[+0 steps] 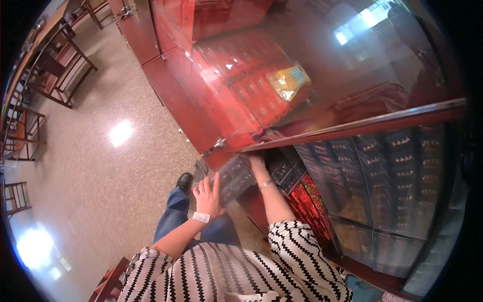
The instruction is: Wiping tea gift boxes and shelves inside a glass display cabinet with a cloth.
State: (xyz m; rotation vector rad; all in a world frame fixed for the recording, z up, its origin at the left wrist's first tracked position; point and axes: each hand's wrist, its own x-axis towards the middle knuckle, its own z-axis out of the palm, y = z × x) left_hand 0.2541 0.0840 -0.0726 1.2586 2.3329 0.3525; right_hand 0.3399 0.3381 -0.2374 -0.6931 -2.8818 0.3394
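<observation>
A dark box-like pack in clear wrap [236, 177] is between my hands, tilted, below the corner of a red glass-topped counter [203, 128]. My left hand [207, 196] lies against its near left side with the fingers spread, a white band on the wrist. My right hand [257, 163] is at its far right end, partly hidden by the counter's edge, and a bracelet circles that wrist. Beside the right forearm, dark packs [286, 170] sit in the open cabinet, above shiny red wrapping [307, 200].
Stacked dark wrapped boxes [400, 181] fill the cabinet at right. A yellow packet [288, 81] shows at the glass counter. Wooden chairs [60, 71] stand at left on a speckled floor [102, 181]. A red wooden piece [111, 279] is at lower left.
</observation>
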